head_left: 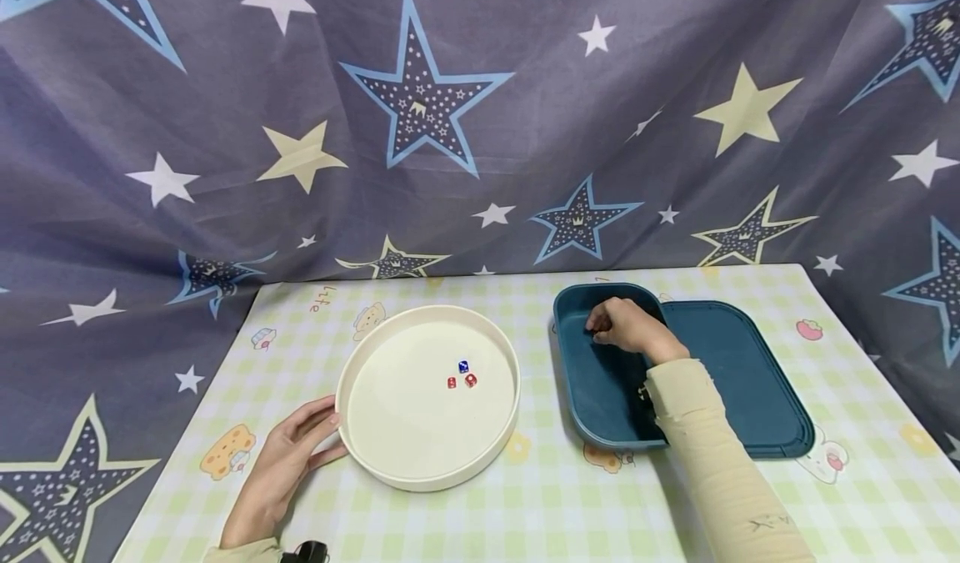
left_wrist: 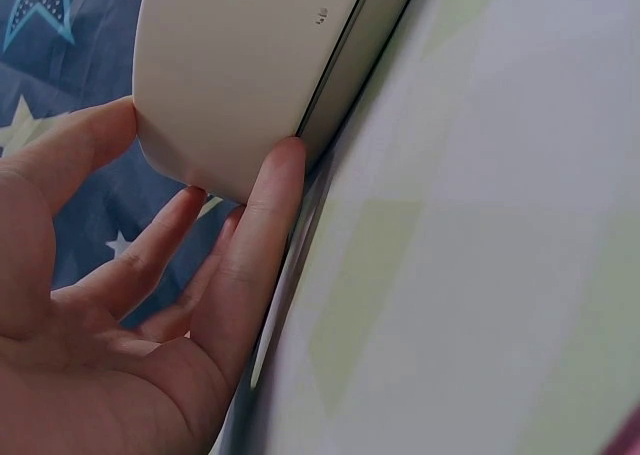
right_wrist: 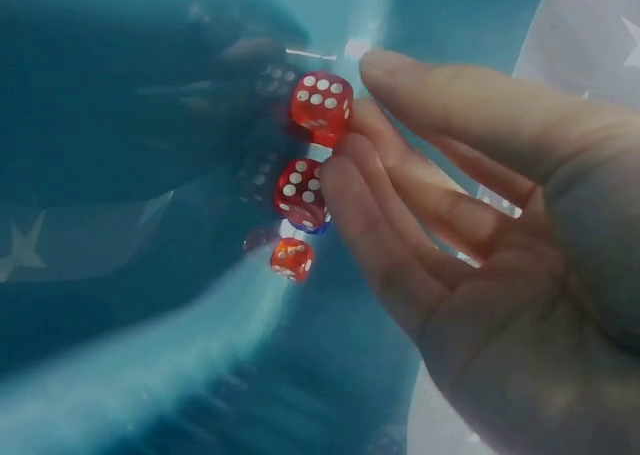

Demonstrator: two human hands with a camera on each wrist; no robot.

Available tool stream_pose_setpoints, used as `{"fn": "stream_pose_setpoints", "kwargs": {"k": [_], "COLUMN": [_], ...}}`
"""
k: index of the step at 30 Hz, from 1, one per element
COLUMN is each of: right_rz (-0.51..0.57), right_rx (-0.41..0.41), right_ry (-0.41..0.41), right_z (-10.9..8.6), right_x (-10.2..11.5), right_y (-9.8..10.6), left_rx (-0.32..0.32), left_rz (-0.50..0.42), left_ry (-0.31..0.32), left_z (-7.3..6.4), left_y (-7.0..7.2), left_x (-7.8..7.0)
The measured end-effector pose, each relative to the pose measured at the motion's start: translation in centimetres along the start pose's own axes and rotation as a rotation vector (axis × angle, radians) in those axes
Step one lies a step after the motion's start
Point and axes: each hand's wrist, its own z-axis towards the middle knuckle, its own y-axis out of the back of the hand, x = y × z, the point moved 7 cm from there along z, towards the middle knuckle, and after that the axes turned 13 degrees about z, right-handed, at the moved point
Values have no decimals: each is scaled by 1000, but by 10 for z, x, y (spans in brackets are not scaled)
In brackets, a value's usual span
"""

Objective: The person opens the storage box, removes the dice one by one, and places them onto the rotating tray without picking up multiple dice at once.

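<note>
My left hand [head_left: 288, 454] rests its extended fingers against the left wall of a round cream tray [head_left: 397, 483]. In the left wrist view, fingertips touch the tray's outer side [left_wrist: 240, 85]. Two red dice and a blue die [head_left: 463, 367] lie inside the tray, right of its middle. My right hand [head_left: 628, 326] reaches down into a deep teal box [head_left: 607, 413]. In the right wrist view, its fingertips are right beside a red die [right_wrist: 322, 100] and another red die [right_wrist: 298, 187]. A smaller orange-red die [right_wrist: 292, 259] lies below them, and a bit of blue shows behind.
A flat teal lid [head_left: 738, 371] lies at the right, against the box. Some small gold-marked things [head_left: 642, 394] show in the box beside the right sleeve. The checked tablecloth [head_left: 525, 513] covers the table; a starry curtain [head_left: 495, 113] hangs behind.
</note>
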Motion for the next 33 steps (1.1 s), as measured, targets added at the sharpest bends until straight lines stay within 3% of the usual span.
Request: {"fn": "stream_pose_setpoints", "kwargs": {"k": [14,33], "right_rz": [-6,14], "right_rx": [52,-37], "right_ry": [56,160], "right_z": [1,-6], "right_x": [-1,29], "right_y": [-8,9], "left_rx": [3,9], "left_rz": [1,10], "left_ry": [-6,-4], "left_z": [0,-1], "left_y": [0,0], "left_x": [0,-1]}}
